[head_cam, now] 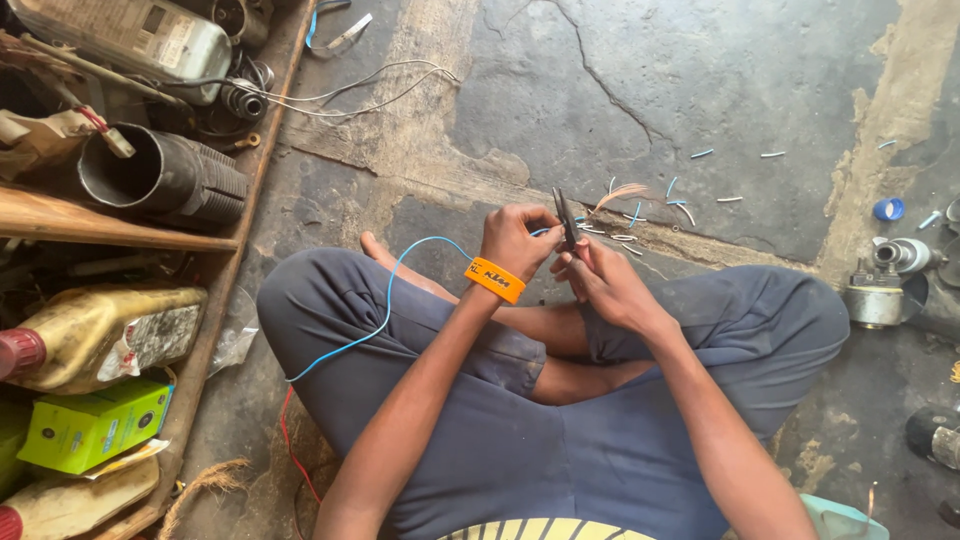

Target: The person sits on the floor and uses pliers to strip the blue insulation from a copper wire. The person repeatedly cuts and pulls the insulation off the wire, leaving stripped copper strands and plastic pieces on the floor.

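While a black ribbed pipe and a green box sit on the wooden shelves at the left, a blue wire loops over the knee up into the left hand, pinched shut on it. Just beside, the right hand grips a dark cutting tool, bare copper strands fanning past; blue offcuts litter the concrete floor.

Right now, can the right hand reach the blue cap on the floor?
Probably not without leaning: the right hand holds a dark tool, and the blue cap lies well beyond the right knee.
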